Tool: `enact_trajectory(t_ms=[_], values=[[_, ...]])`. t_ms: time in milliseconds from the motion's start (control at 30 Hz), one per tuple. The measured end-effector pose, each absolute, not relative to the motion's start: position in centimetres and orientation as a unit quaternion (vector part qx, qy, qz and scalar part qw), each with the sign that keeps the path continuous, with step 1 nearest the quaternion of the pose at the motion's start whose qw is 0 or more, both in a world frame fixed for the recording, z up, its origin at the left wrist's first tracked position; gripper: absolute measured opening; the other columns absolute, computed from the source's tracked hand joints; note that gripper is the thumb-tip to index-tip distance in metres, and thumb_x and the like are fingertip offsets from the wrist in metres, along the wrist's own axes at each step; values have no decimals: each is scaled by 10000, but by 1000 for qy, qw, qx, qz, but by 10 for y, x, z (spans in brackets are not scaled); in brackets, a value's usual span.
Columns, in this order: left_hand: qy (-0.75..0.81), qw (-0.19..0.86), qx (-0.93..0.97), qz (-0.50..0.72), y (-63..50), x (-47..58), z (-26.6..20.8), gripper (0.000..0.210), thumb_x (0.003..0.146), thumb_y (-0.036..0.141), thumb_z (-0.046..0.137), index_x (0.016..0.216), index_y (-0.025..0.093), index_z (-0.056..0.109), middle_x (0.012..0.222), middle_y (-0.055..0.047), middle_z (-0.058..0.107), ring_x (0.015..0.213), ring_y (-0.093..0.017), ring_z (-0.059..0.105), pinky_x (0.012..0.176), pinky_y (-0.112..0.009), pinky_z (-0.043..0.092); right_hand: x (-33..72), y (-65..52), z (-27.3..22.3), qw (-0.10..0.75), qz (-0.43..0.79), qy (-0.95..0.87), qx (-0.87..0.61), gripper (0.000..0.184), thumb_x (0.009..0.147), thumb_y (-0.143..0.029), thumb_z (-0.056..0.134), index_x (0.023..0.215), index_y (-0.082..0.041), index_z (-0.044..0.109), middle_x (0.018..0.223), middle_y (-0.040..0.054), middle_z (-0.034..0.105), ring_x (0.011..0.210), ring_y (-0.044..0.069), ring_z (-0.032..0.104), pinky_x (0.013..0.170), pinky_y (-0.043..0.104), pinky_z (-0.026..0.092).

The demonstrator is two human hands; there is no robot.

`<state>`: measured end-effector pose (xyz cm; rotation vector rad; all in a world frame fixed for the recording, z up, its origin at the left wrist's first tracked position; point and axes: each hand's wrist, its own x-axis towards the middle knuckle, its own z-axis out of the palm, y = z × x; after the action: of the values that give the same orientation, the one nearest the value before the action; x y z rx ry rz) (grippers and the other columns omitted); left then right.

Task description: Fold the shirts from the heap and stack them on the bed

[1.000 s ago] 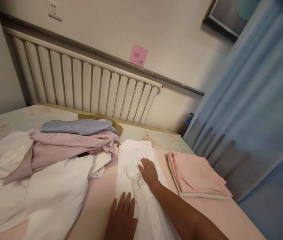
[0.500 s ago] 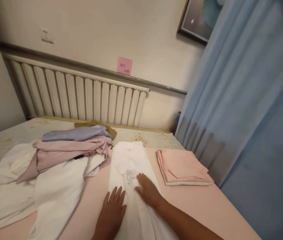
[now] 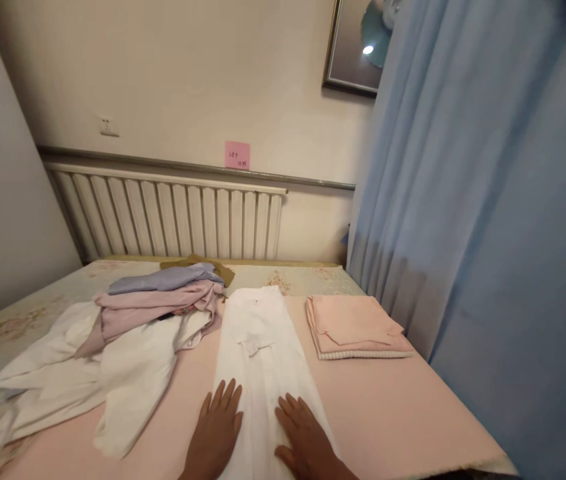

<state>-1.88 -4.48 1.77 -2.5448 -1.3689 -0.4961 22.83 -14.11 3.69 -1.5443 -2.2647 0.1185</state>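
A white garment (image 3: 255, 363) lies in a long narrow strip on the pink sheet, its collar end away from me and a bunched flap of cloth near its middle. My left hand (image 3: 217, 427) rests flat along its left edge, fingers spread. On its right side my right hand (image 3: 305, 433) lies palm down, the fingers stretched out. Neither hand grips the cloth. The near end of the garment runs out of view between my forearms.
Folded peach clothes (image 3: 360, 323) lie stacked at the right. To the left is a loose heap with a white garment (image 3: 137, 373), a pink garment (image 3: 150, 307) and a blue-grey one (image 3: 165, 279). A radiator (image 3: 187, 217) stands behind the bed, and a blue curtain (image 3: 423, 200) hangs at the right.
My right hand has drawn back toward me from the bunched flap and now lies level with the left. The flap looks flatter. The view has tilted up slightly.
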Motion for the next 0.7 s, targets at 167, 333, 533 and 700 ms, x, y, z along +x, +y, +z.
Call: enact_trajectory(t_ms=[167,333,533,700], values=[[-480,93,-859,-152,-59,-19,21,469,935,336,335,1393,263,405,1455,-50,411,1351,-252,352,1084,-494,302,225,-148,41,224,26,-801,-554,587,853,-374,580,1405,-267,410,1470,27,382,1379,252,302,1146,462,271],[-498,92,-848,-155,-72,-16,27,469,931,321,333,1386,246,420,1447,-55,420,1342,-251,367,1072,-484,323,225,-152,43,236,30,-799,-552,557,878,-381,548,1404,-255,414,1473,35,378,1380,256,297,1150,472,259],[-513,88,-843,-136,-80,-13,35,469,925,296,327,1375,225,439,1438,-58,433,1334,-248,381,1066,-487,328,225,-153,40,254,32,-797,-547,548,880,-350,550,1403,-253,418,1453,46,409,1368,266,323,1145,484,265],[-510,99,-843,-141,-79,-13,35,467,924,280,326,1372,229,447,1433,-58,444,1329,-243,388,1064,-473,326,225,-152,38,257,19,-795,-549,545,880,-360,552,1400,-260,421,1450,34,416,1363,259,335,1141,467,284]])
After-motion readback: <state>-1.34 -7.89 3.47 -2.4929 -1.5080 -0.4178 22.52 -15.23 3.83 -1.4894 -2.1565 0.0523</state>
